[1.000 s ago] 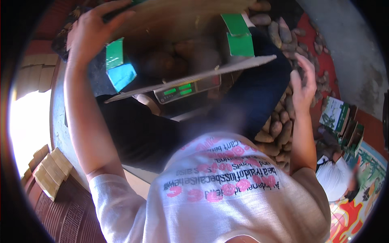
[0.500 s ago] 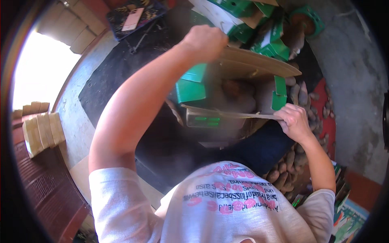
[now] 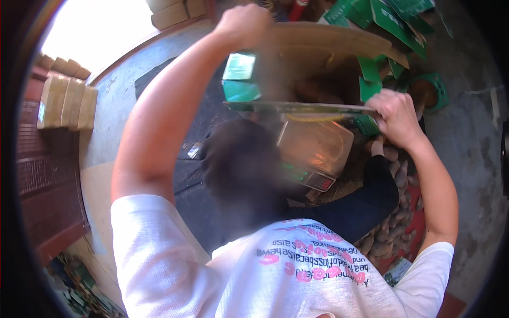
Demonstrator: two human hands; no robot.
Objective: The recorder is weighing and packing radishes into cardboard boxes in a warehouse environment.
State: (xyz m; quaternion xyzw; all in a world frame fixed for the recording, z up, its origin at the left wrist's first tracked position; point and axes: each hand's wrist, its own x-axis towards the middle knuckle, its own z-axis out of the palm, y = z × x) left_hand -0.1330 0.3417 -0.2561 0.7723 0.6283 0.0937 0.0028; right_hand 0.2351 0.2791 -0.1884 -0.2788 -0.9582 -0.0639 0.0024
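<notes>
Cardboard box (image 3: 318, 50), brown w/ green printed flaps, sits top centre of head view, tipped so its open side faces down toward the person. Brown roundish things show inside, blurry, likely tubers; can't tell for sure. Left hand (image 3: 245, 24) is raised at the box's upper left corner, fingers curled into a fist on the top flap edge. Grip looks closed, but exact contact is motion-blurred. Right hand (image 3: 395, 116) is at the box's lower right, fingers closed around the near flap's edge, pinching the thin cardboard strip that runs across the frame.

Just below the box is a weighing scale (image 3: 314, 151) w/ a shiny metal pan and a small front display panel lit green. Box is above it; touching or not, can't tell. Pile of sweet potatoes (image 3: 395, 212) lies right of the scale, by the right forearm, on a red mat (image 3: 416, 209).

More green-printed carton flats (image 3: 392, 13) at top right, and a green basket (image 3: 432, 90) near the right hand. Stack of flat brown cartons (image 3: 66, 103) far left on the concrete floor (image 3: 114, 100). Person wears a white tee w/ pink print, dark trousers.
</notes>
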